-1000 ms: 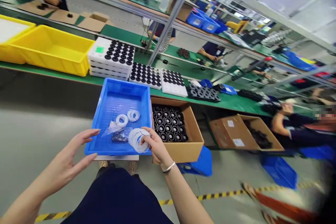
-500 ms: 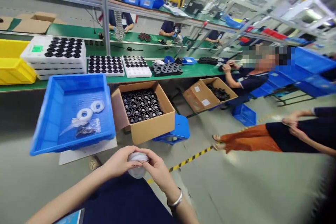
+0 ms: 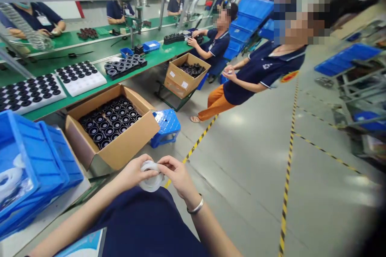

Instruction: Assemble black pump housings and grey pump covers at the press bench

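In front of my body is a white, partly see-through ring-shaped roll [image 3: 151, 185], its round opening facing up toward me. My left hand [image 3: 134, 174] grips its left side, with the thumb across the front and fingers behind. My right hand [image 3: 177, 176], a silver bangle on its wrist, pinches at the roll's upper right edge with thumb and forefinger. What exactly lies between those fingertips is too small to make out. Similar white rings [image 3: 10, 180] lie in the blue bin [image 3: 45, 156] at the left.
An open carton [image 3: 129, 144] of black ring-shaped parts stands ahead, beside a blue stool [image 3: 167, 124]. Trays of black parts [image 3: 81, 78] line the green bench [image 3: 99, 90]. A person in orange trousers [image 3: 221, 98] stands at the right; another sits by a second carton [image 3: 177, 84].
My view has swung to the right, so the bin and carton sit further left. The roll is tilted differently, showing more of its opening. My right fingers have shifted along its edge.
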Available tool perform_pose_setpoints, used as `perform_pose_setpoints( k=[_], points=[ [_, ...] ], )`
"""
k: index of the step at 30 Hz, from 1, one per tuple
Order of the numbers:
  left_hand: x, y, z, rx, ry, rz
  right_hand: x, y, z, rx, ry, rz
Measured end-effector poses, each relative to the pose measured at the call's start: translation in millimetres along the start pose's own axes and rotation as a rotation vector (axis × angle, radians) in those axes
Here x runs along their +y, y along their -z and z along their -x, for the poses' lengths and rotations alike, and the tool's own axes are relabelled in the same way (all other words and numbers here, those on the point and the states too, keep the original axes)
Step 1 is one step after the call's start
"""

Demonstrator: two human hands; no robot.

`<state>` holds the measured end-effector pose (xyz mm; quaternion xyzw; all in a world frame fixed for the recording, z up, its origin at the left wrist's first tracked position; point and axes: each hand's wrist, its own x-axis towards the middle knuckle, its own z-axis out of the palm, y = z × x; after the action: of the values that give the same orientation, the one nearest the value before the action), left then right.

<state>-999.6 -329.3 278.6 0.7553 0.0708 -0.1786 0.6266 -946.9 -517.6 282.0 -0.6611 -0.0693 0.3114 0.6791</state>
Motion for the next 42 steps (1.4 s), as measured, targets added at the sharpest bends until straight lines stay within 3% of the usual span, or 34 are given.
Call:
perform_pose_setpoints(
  k=[4,10,15,19,23,29,34,39,42],
  points=[
    [15.0,-4.5,-65.2,-0.085,0.018,0.047,-14.7,36.3,-28.4,0.160,-0.054,-0.181],
    [48.3,1.9,-182.3,-0.260,-0.119,0.047,-48.5,94.9,-96.5,0.303,-0.045,-0.157],
    [89.1,26.1,-270.4,-0.233,-0.159,0.040,-83.6,131.0,-163.0,0.482,0.040,-0.191],
    [109.1,39.9,-321.7,-0.197,-0.143,0.033,-99.7,151.5,-205.0,0.555,0.109,-0.114],
    [114.4,35.4,-357.0,-0.141,-0.113,0.031,-105.2,178.3,-239.7,0.465,0.077,0.048],
    [120.7,23.7,-404.1,-0.032,-0.153,-0.036,-109.5,236.1,-291.7,0.254,-0.041,0.005],
    [136.8,-3.8,-449.5,0.114,-0.188,-0.227,-114.6,292.6,-339.3,0.092,-0.049,0.021],
    [164.2,-62.7,-504.2,0.325,-0.074,-0.203,-134.2,369.8,-379.2,-0.022,-0.029,0.061],
    [185.7,-94.0,-534.5,0.358,-0.065,-0.178,-150.1,418.7,-396.7,-0.086,-0.039,0.088]
  ],
)
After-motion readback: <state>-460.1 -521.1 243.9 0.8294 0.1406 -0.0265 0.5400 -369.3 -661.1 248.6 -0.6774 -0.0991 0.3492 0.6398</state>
